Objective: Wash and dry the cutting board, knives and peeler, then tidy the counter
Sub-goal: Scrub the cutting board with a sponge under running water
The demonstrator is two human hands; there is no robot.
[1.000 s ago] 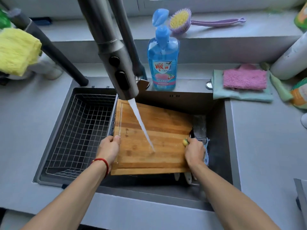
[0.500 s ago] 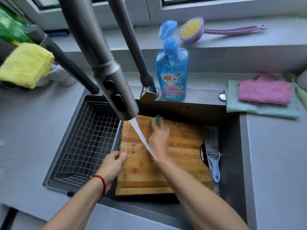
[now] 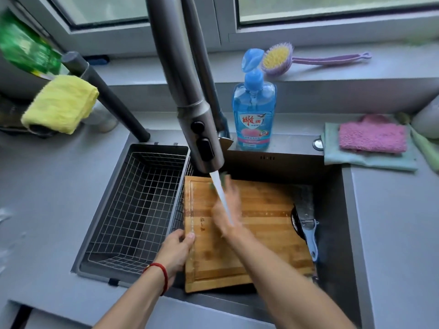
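The hands are sharing the cutting board (image 3: 261,233) lying in the sink (image 3: 342,210), long axis left-right: the left hand (image 3: 177,249) is gripping its left edge, the blurred right hand (image 3: 226,210) is pressing something green, grip unclear, at the far edge under the running water (image 3: 222,198).

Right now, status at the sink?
Left hand grips cutting board edge. Right hand, blurred, rubs board under running water. Peeler and knife beside board, untouched.
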